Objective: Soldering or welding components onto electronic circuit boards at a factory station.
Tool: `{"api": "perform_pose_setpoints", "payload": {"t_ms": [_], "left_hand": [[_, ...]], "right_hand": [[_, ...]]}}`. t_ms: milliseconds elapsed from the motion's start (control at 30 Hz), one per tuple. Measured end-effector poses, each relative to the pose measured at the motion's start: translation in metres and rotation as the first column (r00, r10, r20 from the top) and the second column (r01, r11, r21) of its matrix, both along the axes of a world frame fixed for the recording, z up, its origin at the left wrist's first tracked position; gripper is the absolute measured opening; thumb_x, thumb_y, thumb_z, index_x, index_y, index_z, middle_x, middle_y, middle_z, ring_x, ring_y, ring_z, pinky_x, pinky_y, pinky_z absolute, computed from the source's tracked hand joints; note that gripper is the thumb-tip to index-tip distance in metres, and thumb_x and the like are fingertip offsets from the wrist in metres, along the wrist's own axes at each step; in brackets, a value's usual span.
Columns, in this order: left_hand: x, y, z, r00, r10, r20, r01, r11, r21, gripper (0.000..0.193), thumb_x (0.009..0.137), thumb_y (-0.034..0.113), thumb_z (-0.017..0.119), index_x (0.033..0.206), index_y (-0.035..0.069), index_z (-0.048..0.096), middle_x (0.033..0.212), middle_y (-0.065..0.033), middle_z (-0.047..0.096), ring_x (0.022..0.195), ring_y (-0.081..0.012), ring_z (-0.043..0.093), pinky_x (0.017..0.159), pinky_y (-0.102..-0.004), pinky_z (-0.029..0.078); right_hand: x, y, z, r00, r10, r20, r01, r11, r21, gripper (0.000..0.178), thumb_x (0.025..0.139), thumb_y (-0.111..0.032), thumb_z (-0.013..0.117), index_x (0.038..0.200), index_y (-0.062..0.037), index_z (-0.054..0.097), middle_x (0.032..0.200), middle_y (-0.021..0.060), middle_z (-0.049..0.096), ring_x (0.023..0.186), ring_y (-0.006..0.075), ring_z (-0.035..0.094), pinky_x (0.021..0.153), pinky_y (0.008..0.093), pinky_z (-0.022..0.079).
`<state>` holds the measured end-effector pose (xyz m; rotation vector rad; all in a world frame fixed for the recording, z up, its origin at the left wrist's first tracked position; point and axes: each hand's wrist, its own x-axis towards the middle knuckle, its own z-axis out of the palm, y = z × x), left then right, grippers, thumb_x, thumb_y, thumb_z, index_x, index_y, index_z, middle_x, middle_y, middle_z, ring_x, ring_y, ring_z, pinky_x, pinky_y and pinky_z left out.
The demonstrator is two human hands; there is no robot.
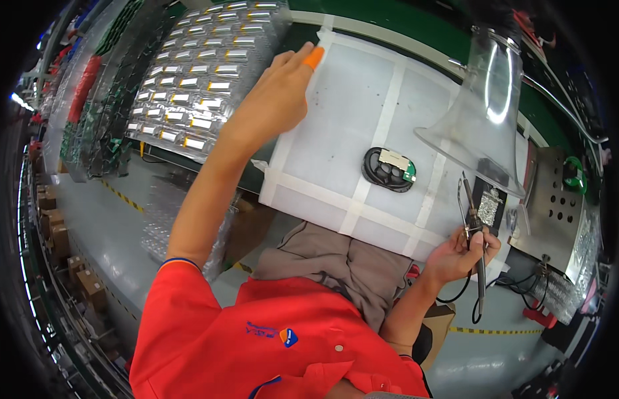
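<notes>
Evidently holds an iron point(474, 219) in the right hand point(456, 256), with fingers closed round it, over the near right corner of the mat point(343, 93), tip pointing away from the body. Looks light and stiff, with a slim metal end possibly hot; best gripped by the handle, well back from the tip. Alongside, a thin bent piece point(461, 199), perhaps wire or tweezers; cannot tell which.

With the left hand point(273, 100), reaches to the mat's far left edge, beside the tray point(275, 33); shows fingers bent and close together, one in an orange cot point(313, 58). Cannot tell whether pinching anything.

On the mat, apart from both hands, a black shell point(372, 174) with a pale slab point(394, 159) and a green board point(410, 171). Seems light and hard, but fragile at the board; take hold by the shell's rim.

In the tray, rows of pale packs point(219, 86), probably thin and easily dented.

In the way: a clear hood point(482, 100), with its rim near the iron's tip; close by, a dark pad with a silvery patch point(489, 205); farther right, a steel box point(549, 206).
</notes>
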<state>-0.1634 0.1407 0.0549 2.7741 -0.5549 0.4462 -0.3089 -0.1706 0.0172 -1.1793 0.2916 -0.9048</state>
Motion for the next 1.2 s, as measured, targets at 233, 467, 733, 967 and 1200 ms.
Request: {"api": "perform_pose_setpoints", "payload": {"t_ms": [233,467,733,967,1200], "left_hand": [[0.031,-0.002,-0.020,0.982,0.187,-0.014,-0.186,0.964,-0.190,0.035,0.071,-0.008,0.058,0.106,-0.002,0.063,0.105,-0.0169,0.058,0.102,-0.0341,0.058,0.085,-0.0418,0.050],[-0.035,-0.022,0.033,0.927,-0.033,-0.373,-0.188,0.821,-0.540,0.022,0.079,0.003,0.071,0.100,0.000,0.067,0.088,-0.0094,0.065,0.079,-0.0184,0.064,0.071,-0.0288,0.051],[-0.089,-0.092,0.013,0.607,-0.494,-0.623,-0.379,0.509,-0.773,0.021,0.090,0.008,0.065,0.106,-0.005,0.065,0.079,-0.0067,0.065,0.065,-0.0096,0.058,0.058,-0.0223,0.047],[-0.097,-0.102,0.004,0.403,-0.598,-0.693,-0.475,0.510,-0.717,0.020,0.092,0.010,0.062,0.104,-0.006,0.066,0.079,-0.0082,0.066,0.058,-0.0098,0.058,0.053,-0.0226,0.048],[-0.108,-0.112,0.005,0.409,-0.573,-0.710,-0.477,0.530,-0.702,0.020,0.091,0.011,0.065,0.102,-0.006,0.066,0.076,-0.0083,0.068,0.060,-0.0091,0.061,0.054,-0.0225,0.049]], "right_hand": [[-0.003,-0.002,-0.001,1.000,0.012,-0.006,-0.012,1.000,0.000,0.014,0.087,-0.013,0.058,0.089,-0.0085,0.045,0.069,-0.0020,0.039,0.053,0.0053,0.028,0.047,0.0213,0.026],[-0.008,0.001,0.004,0.996,0.037,-0.082,-0.042,0.997,-0.057,0.015,0.086,-0.011,0.059,0.094,-0.0074,0.048,0.078,0.0030,0.044,0.055,0.0068,0.035,0.049,0.0204,0.031],[-0.016,0.016,0.003,0.832,0.476,-0.285,-0.553,0.759,-0.345,0.038,0.081,0.006,0.065,0.116,0.0022,0.050,0.097,0.0128,0.056,0.077,0.0178,0.061,0.066,0.0265,0.050],[-0.011,0.030,0.007,0.800,0.549,-0.243,-0.594,0.781,-0.193,0.058,0.077,0.017,0.065,0.127,0.0023,0.040,0.113,0.0195,0.058,0.098,0.0247,0.064,0.086,0.0329,0.050],[-0.010,0.032,0.005,0.817,0.524,-0.242,-0.573,0.784,-0.237,0.056,0.078,0.017,0.066,0.126,0.0022,0.041,0.108,0.0166,0.059,0.094,0.0201,0.062,0.086,0.0325,0.050]]}}
